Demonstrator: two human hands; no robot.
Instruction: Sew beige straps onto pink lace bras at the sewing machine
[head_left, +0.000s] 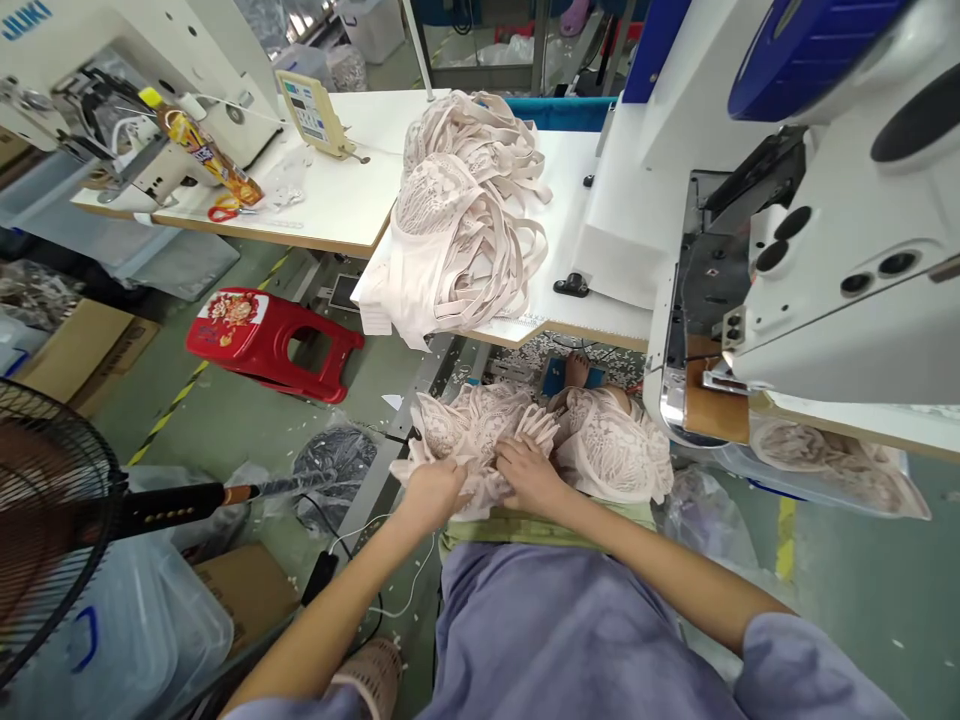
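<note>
A heap of pale pink lace bras [607, 450] lies on my lap. My left hand [433, 492] is closed on the left edge of the lace. My right hand [527, 472] presses down on the middle of the heap, its fingers curled into the straps. A second pile of finished bras [465, 215] with looped straps sits on the white table [577, 240] ahead. The white sewing machine [817, 240] stands at the right, above my right forearm.
A red plastic stool [270, 340] stands on the green floor at the left. A black fan [52, 510] is at the lower left. Another sewing machine [112, 90], a bottle [202, 145] and a control panel [311, 110] sit on the far table. Bags and boxes line the floor.
</note>
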